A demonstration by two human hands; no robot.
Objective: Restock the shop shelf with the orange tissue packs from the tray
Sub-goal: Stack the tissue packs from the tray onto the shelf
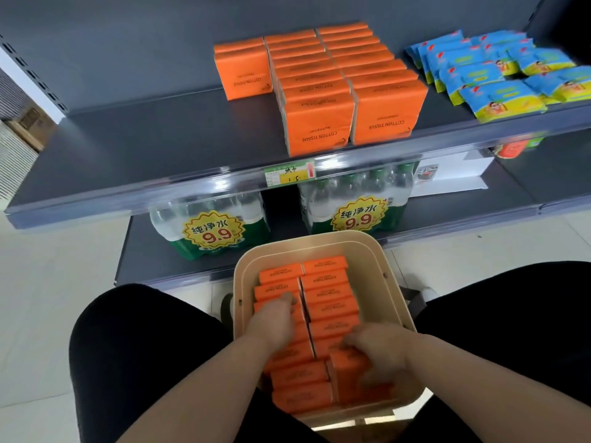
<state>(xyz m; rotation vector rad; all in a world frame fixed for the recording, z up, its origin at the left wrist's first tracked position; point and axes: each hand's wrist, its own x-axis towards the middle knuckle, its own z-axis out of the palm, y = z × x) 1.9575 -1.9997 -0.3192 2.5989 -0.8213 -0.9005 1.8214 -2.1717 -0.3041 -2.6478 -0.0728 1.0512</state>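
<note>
Left grip (276, 318), right grip (377, 350) each around orange tissue packs (326, 294) within tray (367, 266) rim; shelf (144, 145) bare leftward

The orange tissue packs (319, 123) are bright orange with small dark lettering, on the shelf (144, 145), which is dark grey, and in the tray (393, 282), which is plain beige. The wipe packs (499, 97) are blue with yellow bands. The bottle packs (214, 231) are green and clear, with yellow starburst labels and red digits. The price tag (289, 174) is green and yellow. The floor (48, 282) is pale white; the trousers (128, 346) are black.
</note>
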